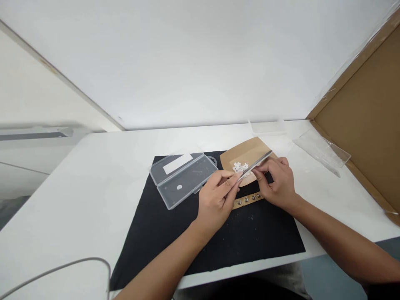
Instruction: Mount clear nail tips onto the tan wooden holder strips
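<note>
Your left grip (216, 199) is clamped on the near end of a bar (258, 161), thumb and fingers pinching it. Your right grip (279, 184) has its fingertips drawn together at the bar's right side; whether they pinch the bar or a small piece, you cannot tell.

Under your hands the black mat (156, 237) spreads to the near left, and the white tabletop (78, 187) stretches beyond it to the left edge. Your forearms cross the near edge. On the far side stands a white wall (203, 62); to the right, clear plastic (318, 150) and a box (359, 108) bound your room. An open case (190, 179) lies just left of your left grip. A cable (87, 259) curves at the near left.

The bar is thin, straight and grey, tilted, its far end pointing right. You have it over brown paper (258, 145) holding white bits (240, 166). Nearer you, a brown strip (249, 198) carries small shiny metal parts.
</note>
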Available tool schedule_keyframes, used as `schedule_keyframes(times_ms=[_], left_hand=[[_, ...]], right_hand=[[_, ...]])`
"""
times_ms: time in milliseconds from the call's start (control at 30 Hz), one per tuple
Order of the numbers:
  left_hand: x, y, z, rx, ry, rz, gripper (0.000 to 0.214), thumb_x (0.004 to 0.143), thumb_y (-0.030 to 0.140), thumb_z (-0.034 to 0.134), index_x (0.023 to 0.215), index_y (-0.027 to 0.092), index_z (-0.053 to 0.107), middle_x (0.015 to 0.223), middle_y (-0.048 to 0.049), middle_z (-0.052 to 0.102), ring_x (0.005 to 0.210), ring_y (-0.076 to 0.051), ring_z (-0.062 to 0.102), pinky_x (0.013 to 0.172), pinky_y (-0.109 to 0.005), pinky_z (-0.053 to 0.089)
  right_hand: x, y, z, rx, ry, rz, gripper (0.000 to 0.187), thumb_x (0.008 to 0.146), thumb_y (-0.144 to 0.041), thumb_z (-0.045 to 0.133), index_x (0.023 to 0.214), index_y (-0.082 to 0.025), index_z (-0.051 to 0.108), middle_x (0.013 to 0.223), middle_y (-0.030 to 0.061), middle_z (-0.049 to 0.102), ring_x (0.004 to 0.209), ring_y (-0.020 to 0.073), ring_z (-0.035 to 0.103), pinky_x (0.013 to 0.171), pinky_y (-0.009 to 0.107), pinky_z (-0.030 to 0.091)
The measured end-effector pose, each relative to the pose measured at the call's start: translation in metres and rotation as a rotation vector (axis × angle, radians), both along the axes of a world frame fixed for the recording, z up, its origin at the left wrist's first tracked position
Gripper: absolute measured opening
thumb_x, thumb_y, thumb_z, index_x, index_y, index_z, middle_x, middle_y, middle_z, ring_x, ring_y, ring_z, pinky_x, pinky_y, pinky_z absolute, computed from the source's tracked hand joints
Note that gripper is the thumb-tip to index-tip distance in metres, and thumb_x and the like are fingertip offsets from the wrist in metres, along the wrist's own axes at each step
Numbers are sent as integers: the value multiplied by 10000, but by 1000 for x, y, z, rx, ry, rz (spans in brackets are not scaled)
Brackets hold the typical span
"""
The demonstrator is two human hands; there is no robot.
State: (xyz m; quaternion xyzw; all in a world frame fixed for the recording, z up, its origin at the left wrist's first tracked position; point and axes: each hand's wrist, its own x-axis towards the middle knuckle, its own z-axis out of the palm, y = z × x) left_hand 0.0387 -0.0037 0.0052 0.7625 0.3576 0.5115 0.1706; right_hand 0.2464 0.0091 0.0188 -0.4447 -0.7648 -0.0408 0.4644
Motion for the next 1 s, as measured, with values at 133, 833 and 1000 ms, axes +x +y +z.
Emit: schedule_keyframes(times_ms=[133, 833, 1000], left_hand=[[-2, 3, -2, 11, 82, 15, 286, 1064, 109, 604, 1295, 203, 745, 1098, -72, 762, 862, -132, 741, 817, -259, 621], [-7, 0, 5, -90, 191, 69, 359, 1136, 288, 483, 1376, 196, 734, 919, -57, 662, 834, -172, 666, 769, -298, 568], [-10, 2, 3, -98, 221, 157, 342, 1127, 268, 494, 1403, 169, 669, 980, -76, 648, 921, -209, 663, 843, -346, 576]], right_hand=[[2, -2, -2, 2, 33, 7, 192, 989, -155, 679, 877, -242, 549, 753, -24, 712, 627, 161, 627, 717, 387, 383], [9, -4, -9, -21, 91, -15, 164, 981, -174, 704, 895, -257, 592, 765, -27, 716, 660, 184, 657, 734, 410, 436], [9, -3, -10, -36, 121, 32, 146, 993, -187, 707, 933, -257, 594, 760, -24, 728, 706, 198, 702, 775, 430, 445]])
